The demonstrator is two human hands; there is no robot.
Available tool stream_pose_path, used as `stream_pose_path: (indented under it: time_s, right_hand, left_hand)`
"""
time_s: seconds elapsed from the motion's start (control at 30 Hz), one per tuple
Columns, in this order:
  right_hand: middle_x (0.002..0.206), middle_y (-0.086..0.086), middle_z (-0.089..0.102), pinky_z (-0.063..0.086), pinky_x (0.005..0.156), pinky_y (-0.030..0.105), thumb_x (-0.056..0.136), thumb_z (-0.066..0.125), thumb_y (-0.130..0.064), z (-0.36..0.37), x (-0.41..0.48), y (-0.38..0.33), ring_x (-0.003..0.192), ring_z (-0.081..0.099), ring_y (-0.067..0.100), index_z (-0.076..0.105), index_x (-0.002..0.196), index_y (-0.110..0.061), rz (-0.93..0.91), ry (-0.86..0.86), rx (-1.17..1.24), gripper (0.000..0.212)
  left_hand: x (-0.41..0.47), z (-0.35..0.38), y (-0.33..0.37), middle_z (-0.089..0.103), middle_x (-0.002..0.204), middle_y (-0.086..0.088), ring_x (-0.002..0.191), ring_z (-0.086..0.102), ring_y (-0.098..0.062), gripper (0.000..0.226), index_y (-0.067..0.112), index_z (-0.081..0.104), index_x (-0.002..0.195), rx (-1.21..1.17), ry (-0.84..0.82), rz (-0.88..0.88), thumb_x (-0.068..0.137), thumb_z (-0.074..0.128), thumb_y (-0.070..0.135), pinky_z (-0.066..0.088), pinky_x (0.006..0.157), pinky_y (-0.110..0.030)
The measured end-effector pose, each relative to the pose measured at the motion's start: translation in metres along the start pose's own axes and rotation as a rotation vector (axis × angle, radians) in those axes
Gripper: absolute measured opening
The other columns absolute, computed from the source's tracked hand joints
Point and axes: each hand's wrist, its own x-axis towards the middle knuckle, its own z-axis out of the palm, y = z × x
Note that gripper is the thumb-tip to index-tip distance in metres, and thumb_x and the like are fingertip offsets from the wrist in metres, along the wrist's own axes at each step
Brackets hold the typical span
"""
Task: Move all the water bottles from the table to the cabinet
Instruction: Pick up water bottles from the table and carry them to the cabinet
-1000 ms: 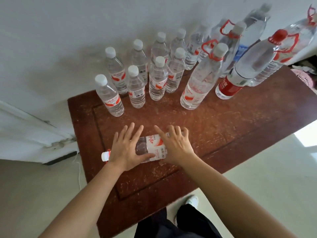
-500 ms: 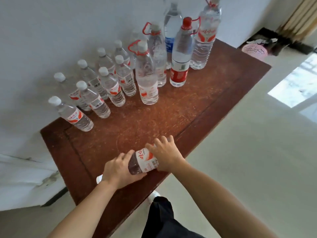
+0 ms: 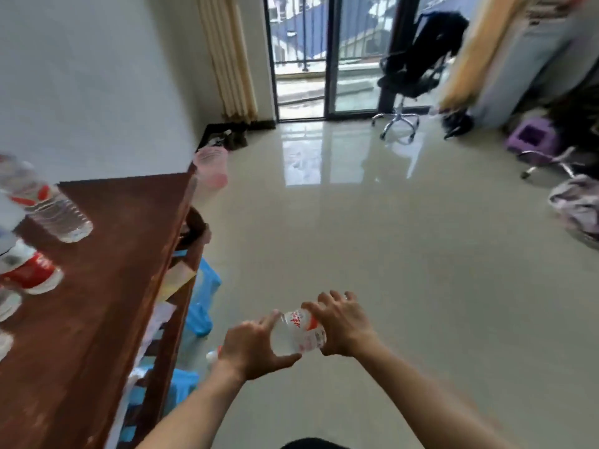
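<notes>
You lifted the small clear red-labelled plastic water bottle (image 3: pixel 299 332) off the dark wooden desk (image 3: pixel 107 254); your left hand (image 3: pixel 249 348) and right hand (image 3: pixel 343 322) gripped it over the floor (image 3: pixel 389 254), so its carry had begun.

Red characters mark the white label of the carried bottle (image 3: pixel 299 332), white ones the red-labelled bottle (image 3: pixel 30 273) on the desk (image 3: pixel 107 254); all too blurred to read.

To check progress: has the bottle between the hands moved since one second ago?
Yes. The water bottle, gripped by the left hand and the right hand, came off the table and is now over the floor, right of its edge.
</notes>
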Motion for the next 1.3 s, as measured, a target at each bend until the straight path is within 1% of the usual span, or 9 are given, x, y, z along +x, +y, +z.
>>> stream_pose_path:
  time_s: [0.07, 0.17, 0.3, 0.43, 0.7, 0.9, 1.03, 1.17, 1.3]
  right_hand:
    - [0.116, 0.003, 0.062, 0.047, 0.086, 0.046, 0.055, 0.085, -0.043, -0.014, -0.054, 0.074, 0.105, 0.061, 0.03, 0.053, 0.132, -0.036, 0.21, 0.139, 0.027, 0.084]
    - [0.103, 0.003, 0.065, 0.048, 0.079, 0.045, 0.044, 0.085, -0.036, -0.044, -0.111, 0.146, 0.094, 0.063, 0.032, 0.062, 0.117, -0.033, 0.367, 0.396, 0.037, 0.077]
    - [0.109, 0.007, 0.063, 0.043, 0.089, 0.052, 0.056, 0.081, -0.029, -0.087, -0.183, 0.219, 0.103, 0.058, 0.037, 0.058, 0.122, -0.028, 0.578, 0.694, -0.076, 0.07]
    - [0.119, 0.014, 0.06, 0.039, 0.096, 0.055, 0.071, 0.077, -0.04, -0.104, -0.254, 0.282, 0.113, 0.054, 0.04, 0.053, 0.132, -0.022, 0.785, 0.82, -0.22, 0.067]
    - [0.143, 0.017, 0.052, 0.031, 0.111, 0.061, 0.075, 0.081, -0.05, -0.105, -0.376, 0.441, 0.132, 0.047, 0.039, 0.042, 0.145, -0.026, 1.05, 0.761, -0.347, 0.084]
    - [0.145, 0.015, 0.051, 0.033, 0.108, 0.061, 0.069, 0.088, -0.043, -0.103, -0.498, 0.542, 0.131, 0.047, 0.037, 0.034, 0.154, -0.027, 1.286, 0.676, -0.405, 0.102]
    - [0.145, 0.018, 0.052, 0.03, 0.112, 0.065, 0.065, 0.093, -0.044, -0.081, -0.624, 0.55, 0.134, 0.047, 0.04, 0.027, 0.156, -0.026, 1.534, 0.671, -0.41, 0.114]
    - [0.154, 0.023, 0.043, 0.023, 0.117, 0.067, 0.061, 0.096, -0.041, -0.049, -0.743, 0.539, 0.141, 0.044, 0.043, 0.027, 0.159, -0.023, 1.715, 0.619, -0.432, 0.121]
    - [0.156, 0.024, 0.04, 0.029, 0.116, 0.066, 0.059, 0.096, -0.047, -0.014, -0.868, 0.546, 0.141, 0.043, 0.045, 0.024, 0.16, -0.023, 1.829, 0.562, -0.427, 0.126]
  left_hand:
    - [0.045, -0.017, 0.078, 0.073, 0.106, 0.005, 0.079, 0.073, -0.024, 0.097, 0.032, 0.056, 0.134, 0.087, 0.028, 0.185, 0.059, 0.048, 0.092, 0.056, 0.065, -0.035]
    - [0.087, -0.054, 0.157, 0.073, 0.091, 0.001, 0.059, 0.069, -0.027, 0.09, 0.024, 0.068, 0.12, 0.093, 0.159, 0.382, 0.059, 0.051, 0.088, 0.053, 0.046, -0.034]
    - [0.131, -0.116, 0.27, 0.073, 0.1, -0.005, 0.07, 0.071, -0.03, 0.088, 0.021, 0.067, 0.124, 0.153, 0.329, 0.633, 0.064, 0.059, 0.085, 0.053, 0.054, -0.035]
    - [0.16, -0.147, 0.379, 0.072, 0.11, -0.01, 0.082, 0.072, -0.034, 0.091, 0.019, 0.062, 0.13, 0.167, 0.434, 0.878, 0.068, 0.059, 0.086, 0.057, 0.063, -0.041]
    - [0.218, -0.131, 0.609, 0.071, 0.118, -0.01, 0.091, 0.071, -0.034, 0.096, 0.019, 0.058, 0.137, 0.046, 0.524, 1.14, 0.069, 0.055, 0.088, 0.056, 0.067, -0.042]
    - [0.229, -0.119, 0.806, 0.07, 0.12, -0.009, 0.094, 0.071, -0.033, 0.097, 0.02, 0.058, 0.135, -0.074, 0.48, 1.374, 0.064, 0.068, 0.085, 0.056, 0.067, -0.043]
    - [0.164, -0.1, 0.943, 0.068, 0.125, -0.007, 0.102, 0.07, -0.033, 0.095, 0.023, 0.056, 0.139, -0.151, 0.389, 1.625, 0.068, 0.062, 0.086, 0.058, 0.069, -0.045]
    - [0.072, -0.077, 1.063, 0.07, 0.113, -0.008, 0.089, 0.071, -0.032, 0.088, 0.023, 0.057, 0.135, -0.256, 0.452, 1.906, 0.069, 0.066, 0.081, 0.058, 0.063, -0.042]
    - [-0.018, -0.053, 1.172, 0.07, 0.113, -0.009, 0.086, 0.071, -0.031, 0.089, 0.023, 0.059, 0.136, -0.23, 0.499, 2.058, 0.069, 0.066, 0.081, 0.056, 0.06, -0.039]
